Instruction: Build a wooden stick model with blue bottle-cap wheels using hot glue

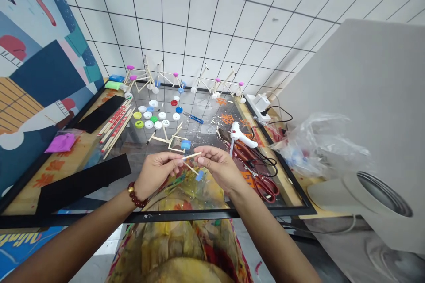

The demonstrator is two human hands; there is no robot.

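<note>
My left hand (158,172) and my right hand (217,166) pinch the two ends of a short pale wooden stick (191,156) above the front of the table. Below it, a second thin stick (190,168) slants down to a blue bottle cap (199,175); whether the two sticks are joined is hard to see. Just beyond my fingers lies a stick frame (169,140) with another blue cap (185,144) on it. A beaded bracelet circles my left wrist.
Loose bottle caps (153,118), a blue utility knife (193,117) and patterned chopsticks (117,126) lie on the glass tabletop. Several stick figures (199,80) stand along the back. On the right are a white glue gun (244,135), red-handled scissors (269,189) and a power strip (258,107).
</note>
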